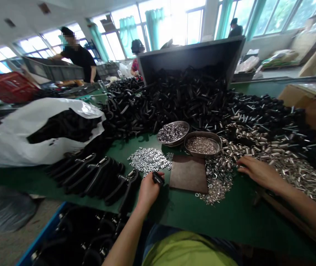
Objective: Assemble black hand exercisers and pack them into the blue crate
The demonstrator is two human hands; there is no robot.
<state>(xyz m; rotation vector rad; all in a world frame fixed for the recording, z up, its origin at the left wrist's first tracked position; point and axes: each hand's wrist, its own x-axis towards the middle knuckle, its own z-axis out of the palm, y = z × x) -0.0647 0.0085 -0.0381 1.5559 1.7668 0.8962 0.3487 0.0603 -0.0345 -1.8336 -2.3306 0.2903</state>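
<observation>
My left hand (148, 189) is closed around a small black plastic part (158, 178), just left of a flat brown plate (188, 174). Loose silver nuts (149, 159) lie right behind that hand. On the right, my right hand (253, 169) reaches to the near edge of a heap of metal springs (237, 144). Its fingertips are drawn together there, and whatever they pinch is too small to make out. Between the hands, little metal rings and fittings (216, 186) are scattered beside the plate.
Two round dishes, one of shiny parts (172, 133) and one of tiny brassy pieces (202, 145), stand behind the plate. Black handles (91, 173) lie at left by a white sack (16, 136). A tipped grey bin (191, 55) spills black parts. Several people are farther back.
</observation>
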